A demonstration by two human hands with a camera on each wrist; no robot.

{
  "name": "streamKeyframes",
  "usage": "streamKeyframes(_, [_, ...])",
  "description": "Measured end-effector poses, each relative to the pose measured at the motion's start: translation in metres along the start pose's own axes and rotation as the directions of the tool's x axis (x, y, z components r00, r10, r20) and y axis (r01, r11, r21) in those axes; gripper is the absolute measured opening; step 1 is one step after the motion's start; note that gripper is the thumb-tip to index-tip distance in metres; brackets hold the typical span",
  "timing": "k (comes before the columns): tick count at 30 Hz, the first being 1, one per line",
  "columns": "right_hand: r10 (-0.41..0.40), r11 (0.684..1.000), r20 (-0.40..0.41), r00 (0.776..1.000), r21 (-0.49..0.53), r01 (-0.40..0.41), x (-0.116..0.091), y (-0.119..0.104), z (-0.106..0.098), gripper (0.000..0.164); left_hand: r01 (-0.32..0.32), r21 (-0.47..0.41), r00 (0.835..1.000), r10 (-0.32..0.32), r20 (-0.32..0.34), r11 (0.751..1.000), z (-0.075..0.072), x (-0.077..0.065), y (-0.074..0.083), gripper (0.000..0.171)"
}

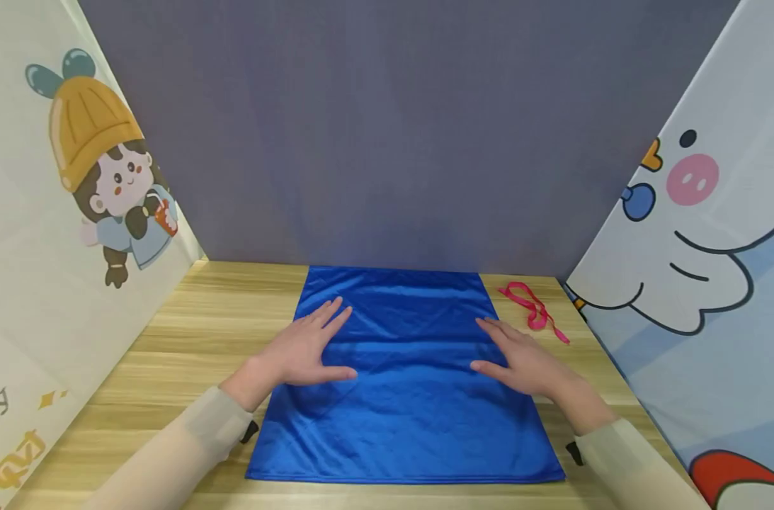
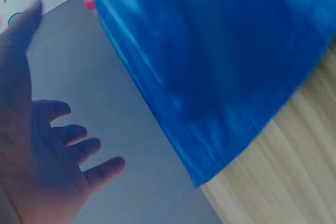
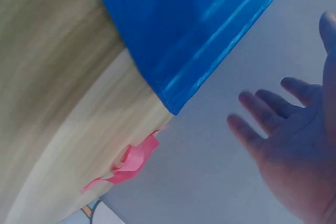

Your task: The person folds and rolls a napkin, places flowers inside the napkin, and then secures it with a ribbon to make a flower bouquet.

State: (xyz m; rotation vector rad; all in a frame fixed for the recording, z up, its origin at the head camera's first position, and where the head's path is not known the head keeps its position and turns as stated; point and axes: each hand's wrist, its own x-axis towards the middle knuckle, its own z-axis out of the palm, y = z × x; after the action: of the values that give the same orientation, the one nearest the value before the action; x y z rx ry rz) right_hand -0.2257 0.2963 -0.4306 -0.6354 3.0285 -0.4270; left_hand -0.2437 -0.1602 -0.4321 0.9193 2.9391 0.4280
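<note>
A shiny blue cloth [image 1: 399, 425] lies spread flat on the wooden table, its far end at the grey back wall. Above its left side my left hand [image 1: 306, 348] hovers with fingers straight and spread, holding nothing. Over the right edge my right hand [image 1: 520, 358] is held the same way, palm facing inward and fingers extended. A crumpled pink ribbon [image 1: 533, 308] lies on the table right of the cloth, beyond the right hand. Both wrist views show the hands, left [image 2: 58, 166] and right [image 3: 289, 145], apart from the cloth.
The wood-grain table [image 1: 151, 368] shows on both sides of the cloth. A grey wall [image 1: 387, 134] stands at the back. Printed cartoon panels close in the left [image 1: 30, 234] and right [image 1: 731, 283] sides.
</note>
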Motion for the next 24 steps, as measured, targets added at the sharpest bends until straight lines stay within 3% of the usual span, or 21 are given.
streamKeyframes(6, [-0.032,0.994,0.024,0.999,0.105,0.029,-0.01,0.008,-0.003,0.073,-0.063,-0.141,0.998,0.063,-0.003,0.988,-0.001,0.002,0.006,0.079])
streamKeyframes(10, [-0.047,0.979,0.107,0.993,0.203,0.025,-0.02,0.014,-0.002,0.06,-0.118,-0.264,0.99,0.135,0.046,0.957,0.002,0.003,0.013,0.06])
streamKeyframes(15, [-0.086,0.942,0.209,0.974,0.336,0.011,-0.036,0.031,0.003,0.044,-0.168,-0.351,0.973,0.211,0.09,0.921,0.015,0.003,0.024,0.046])
streamKeyframes(18, [-0.114,0.902,0.268,0.957,0.431,-0.013,-0.046,0.041,0.004,0.033,-0.177,-0.389,0.965,0.236,0.109,0.904,0.021,0.002,0.03,0.043])
streamKeyframes(24, [-0.231,0.779,0.365,0.902,0.625,-0.054,-0.063,0.057,0.005,0.022,-0.199,-0.419,0.953,0.275,0.129,0.886,0.031,-0.001,0.041,0.04])
